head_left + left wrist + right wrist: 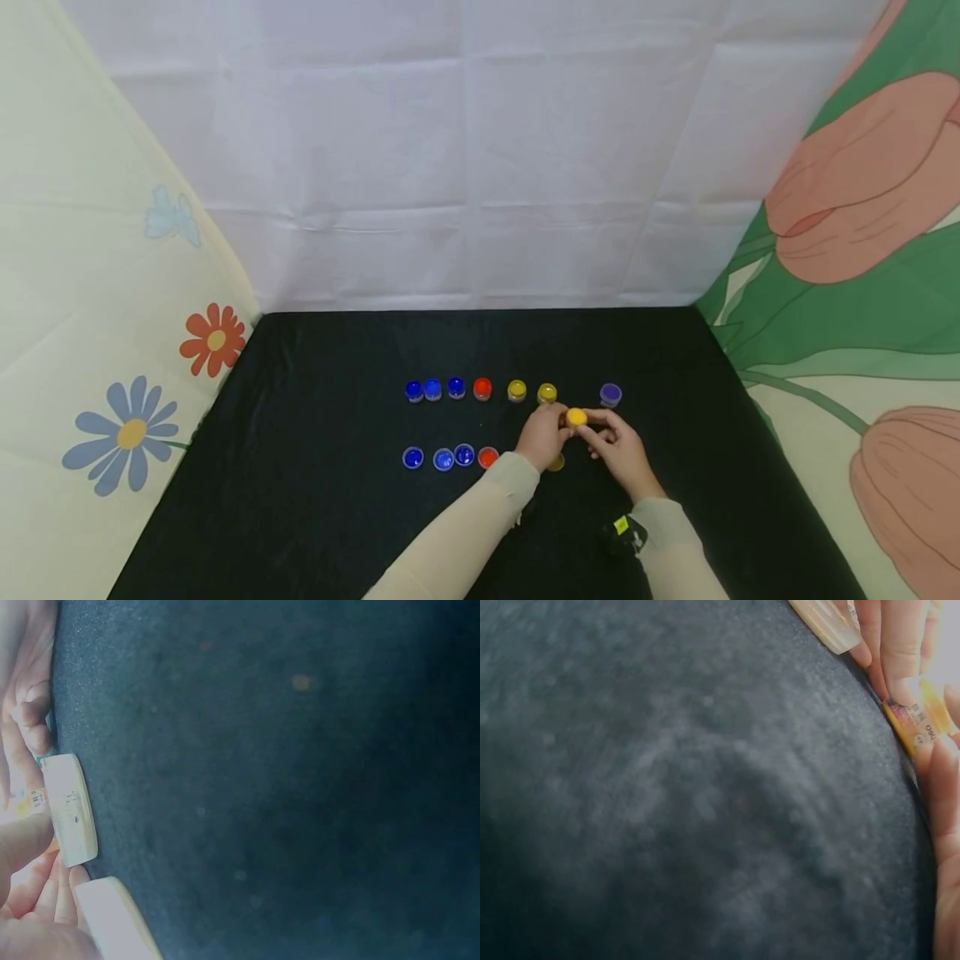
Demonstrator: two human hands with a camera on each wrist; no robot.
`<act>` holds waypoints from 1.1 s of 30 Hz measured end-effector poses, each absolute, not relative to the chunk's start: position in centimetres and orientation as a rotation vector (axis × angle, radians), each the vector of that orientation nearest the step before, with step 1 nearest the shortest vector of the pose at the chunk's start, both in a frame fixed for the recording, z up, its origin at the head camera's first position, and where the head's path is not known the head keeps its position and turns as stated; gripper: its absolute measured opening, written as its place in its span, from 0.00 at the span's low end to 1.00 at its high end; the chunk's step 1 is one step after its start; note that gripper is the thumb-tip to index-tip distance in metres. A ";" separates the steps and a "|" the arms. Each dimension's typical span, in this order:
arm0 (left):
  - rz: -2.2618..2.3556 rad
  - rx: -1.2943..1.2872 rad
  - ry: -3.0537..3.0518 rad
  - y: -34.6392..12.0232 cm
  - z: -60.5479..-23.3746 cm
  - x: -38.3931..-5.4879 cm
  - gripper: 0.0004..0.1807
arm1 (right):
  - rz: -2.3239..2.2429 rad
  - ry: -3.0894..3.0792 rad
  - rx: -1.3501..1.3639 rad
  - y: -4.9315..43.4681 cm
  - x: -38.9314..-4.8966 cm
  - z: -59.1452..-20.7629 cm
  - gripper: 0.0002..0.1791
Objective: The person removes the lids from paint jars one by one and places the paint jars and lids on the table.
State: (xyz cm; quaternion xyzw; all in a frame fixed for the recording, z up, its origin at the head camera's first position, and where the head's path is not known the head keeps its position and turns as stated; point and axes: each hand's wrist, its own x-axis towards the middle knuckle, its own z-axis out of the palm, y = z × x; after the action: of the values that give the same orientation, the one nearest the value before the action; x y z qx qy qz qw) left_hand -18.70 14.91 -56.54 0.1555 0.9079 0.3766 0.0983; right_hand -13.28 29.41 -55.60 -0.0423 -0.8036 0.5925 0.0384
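Both hands meet over the right half of the black table. Between their fingertips is a small orange-yellow paint jar (pixel 576 417), its printed label showing in the right wrist view on the jar (pixel 916 727). My left hand (pixel 542 437) pinches it from the left. From the right, my right hand (pixel 621 454) pinches it with thumb and fingers. Close behind the left hand stands a yellow jar (pixel 547 392). A darker yellow round piece (pixel 556 462) shows partly from under that hand. Pale curved pieces (pixel 71 810) lie beside the fingers in the left wrist view.
A back row holds blue jars (pixel 432 389), a red jar (pixel 482 388), another yellow jar (pixel 517 391) and a purple jar (pixel 611 394). Nearer are blue round pieces (pixel 443 459) and a red one (pixel 488 457), partly behind the left sleeve. White cloth (pixel 465 167) hangs behind the table.
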 end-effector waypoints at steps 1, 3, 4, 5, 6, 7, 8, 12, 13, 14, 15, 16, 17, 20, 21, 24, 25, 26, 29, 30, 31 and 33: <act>1.115 0.461 2.685 14.9 -56.5 -18.7 0.14 | 1.816 -2.467 -0.131 29.3 -13.2 -55.2 0.17; 1.115 0.465 2.686 14.9 -56.6 -18.7 0.14 | 1.805 -2.478 -0.122 29.2 -13.1 -54.9 0.17; 1.116 0.469 2.688 14.9 -56.6 -18.7 0.14 | 1.798 -2.480 -0.129 29.2 -13.2 -55.0 0.17; 1.113 0.473 2.691 14.9 -56.6 -18.7 0.14 | 1.791 -2.479 -0.139 29.3 -13.3 -55.3 0.17; 1.112 0.476 2.695 14.9 -56.6 -18.7 0.14 | 1.785 -2.478 -0.145 29.4 -13.4 -55.7 0.17; 1.110 0.477 2.698 14.9 -56.6 -18.7 0.14 | 1.774 -2.477 -0.145 29.5 -13.6 -56.1 0.18; 1.110 0.477 2.700 14.9 -56.6 -18.7 0.14 | 1.768 -2.475 -0.143 29.6 -13.7 -56.5 0.18; 1.108 0.469 2.700 14.9 -56.5 -18.6 0.14 | 1.760 -2.472 -0.127 30.0 -14.1 -57.9 0.18; 1.106 0.466 2.701 14.9 -56.4 -18.5 0.14 | 1.763 -2.465 -0.118 30.0 -14.1 -58.1 0.17; 1.105 0.460 2.700 14.9 -56.3 -18.5 0.13 | 1.766 -2.460 -0.111 30.0 -14.1 -58.2 0.17; 1.103 0.453 2.702 14.9 -56.3 -18.4 0.13 | 1.763 -2.454 -0.097 30.0 -14.1 -58.2 0.16; 1.102 0.448 2.702 14.9 -56.2 -18.4 0.13 | 1.764 -2.448 -0.089 30.0 -14.1 -58.3 0.16; 1.099 0.443 2.705 14.9 -56.2 -18.3 0.13 | 1.762 -2.445 -0.087 30.0 -14.0 -58.3 0.16; 1.103 0.429 2.703 14.9 -56.1 -18.3 0.13 | 1.761 -2.449 -0.090 30.0 -14.0 -58.2 0.16; 1.104 0.428 2.701 14.8 -56.1 -18.3 0.12 | 1.763 -2.456 -0.096 29.8 -13.8 -57.4 0.17; 1.107 0.436 2.696 14.8 -56.0 -18.3 0.12 | 1.758 -2.495 -0.117 29.3 -13.2 -55.6 0.17; 1.108 0.439 2.695 14.8 -56.0 -18.3 0.12 | 1.753 -2.504 -0.107 29.1 -13.1 -55.1 0.17; 1.106 0.445 2.697 14.8 -56.0 -18.3 0.12 | 1.747 -2.513 -0.112 29.1 -13.0 -54.9 0.17; 1.097 0.461 2.707 14.8 -56.0 -18.2 0.12 | 1.737 -2.531 -0.119 29.5 -13.5 -56.1 0.19; 1.094 0.464 2.709 14.8 -56.0 -18.2 0.13 | 1.736 -2.533 -0.120 29.7 -13.7 -56.7 0.19; 1.090 0.467 2.712 14.8 -56.0 -18.2 0.13 | 1.739 -2.533 -0.126 29.9 -13.9 -57.2 0.20; 1.086 0.469 2.714 14.7 -56.0 -18.2 0.13 | 1.740 -2.533 -0.138 30.1 -14.1 -57.8 0.21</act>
State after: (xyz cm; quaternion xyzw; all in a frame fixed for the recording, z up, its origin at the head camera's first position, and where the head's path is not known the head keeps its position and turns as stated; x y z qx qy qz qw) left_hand -18.22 14.74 -55.99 0.1578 0.9130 0.3653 0.0904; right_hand -14.10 30.06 -57.81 -0.0448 -0.8231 0.5652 0.0326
